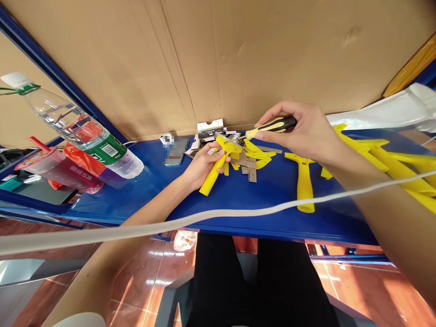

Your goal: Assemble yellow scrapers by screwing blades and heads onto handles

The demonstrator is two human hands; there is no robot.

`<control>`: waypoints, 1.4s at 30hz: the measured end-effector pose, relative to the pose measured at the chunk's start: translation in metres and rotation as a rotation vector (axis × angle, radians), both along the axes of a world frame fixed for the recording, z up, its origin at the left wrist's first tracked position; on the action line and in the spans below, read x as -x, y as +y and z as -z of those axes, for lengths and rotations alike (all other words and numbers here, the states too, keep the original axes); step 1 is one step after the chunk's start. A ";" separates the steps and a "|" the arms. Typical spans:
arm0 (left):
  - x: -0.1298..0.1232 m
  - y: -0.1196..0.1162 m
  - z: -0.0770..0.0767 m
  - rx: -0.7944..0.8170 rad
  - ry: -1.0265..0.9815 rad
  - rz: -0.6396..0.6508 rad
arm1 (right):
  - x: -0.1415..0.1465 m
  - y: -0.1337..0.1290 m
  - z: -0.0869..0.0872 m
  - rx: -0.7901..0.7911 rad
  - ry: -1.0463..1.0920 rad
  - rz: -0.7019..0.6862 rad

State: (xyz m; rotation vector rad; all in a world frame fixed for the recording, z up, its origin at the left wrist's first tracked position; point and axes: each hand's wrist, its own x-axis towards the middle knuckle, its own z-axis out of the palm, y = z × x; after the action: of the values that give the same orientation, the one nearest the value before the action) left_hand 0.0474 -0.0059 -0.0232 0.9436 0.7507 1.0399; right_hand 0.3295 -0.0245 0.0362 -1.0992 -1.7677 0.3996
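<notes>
Checking the hands first: how are they found?

The left hand [204, 165] is closed around a yellow plastic scraper handle [211, 173], which is held tilted just above the blue surface [136, 159], near the centre of the frame. The right hand [293, 129] is closed by the fingers on a screwdriver [272, 126] with a black-and-yellow grip, and its steel shaft [235, 139] is directed toward the left.

And where is the tip of that shaft found?

It is brought to the flat yellow head [229, 145] of the scraper handle, at or just beside it. Contact cannot be confirmed from this view.

What is recorded around the hands?

Steel blades [252, 176] and small yellow pieces [259, 154] are heaped on the surface, just beyond the hands. A second yellow scraper handle [304, 181] is laid to the right of them, and more yellow handles [384, 156] are piled at the right edge. A plastic water bottle [85, 131] is seen at upper left.

Which step is judged to be in hand, and what is called for?

Screwdriver work at the head of the handle is judged to be in hand. Square seating of the tip is called for, with the handle kept steady by the left hand.
</notes>
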 end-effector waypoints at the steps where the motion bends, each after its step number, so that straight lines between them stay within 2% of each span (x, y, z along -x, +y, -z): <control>1: 0.000 0.000 0.000 -0.001 -0.006 -0.005 | 0.000 0.000 0.000 -0.002 -0.002 -0.010; 10: -0.002 -0.004 -0.003 0.021 0.004 0.028 | 0.008 -0.005 -0.002 0.025 0.057 0.085; 16: -0.004 -0.003 -0.002 0.033 -0.008 0.034 | 0.006 -0.006 -0.004 0.022 0.133 -0.001; 21: -0.003 -0.002 -0.003 0.026 -0.024 0.015 | 0.008 -0.009 -0.005 0.039 0.158 0.015; 24: -0.003 -0.002 -0.003 0.023 -0.026 0.022 | 0.009 -0.003 0.001 0.085 0.304 -0.011; 27: -0.003 -0.001 -0.003 0.024 -0.027 0.038 | 0.009 0.009 0.011 0.216 0.472 -0.084; 30: -0.003 -0.001 -0.003 0.033 -0.036 0.076 | 0.009 0.019 0.020 0.280 0.379 -0.103; 34: -0.006 -0.003 -0.001 0.048 -0.030 0.158 | 0.012 0.021 0.027 0.224 0.114 0.003; 38: -0.011 -0.009 0.002 0.089 -0.045 0.245 | 0.022 0.018 0.030 0.175 -0.112 -0.030; 40: -0.013 -0.011 0.003 0.105 -0.051 0.265 | 0.027 0.017 0.033 0.215 -0.156 -0.055; 42: -0.015 -0.013 0.003 0.119 -0.048 0.276 | 0.030 0.016 0.036 0.334 -0.091 -0.090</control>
State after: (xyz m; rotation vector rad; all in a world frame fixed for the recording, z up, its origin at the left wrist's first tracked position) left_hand 0.0624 -0.0190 -0.0267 0.8880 0.6153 0.7653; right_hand 0.2997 -0.0088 0.0005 -1.2885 -1.8792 0.7297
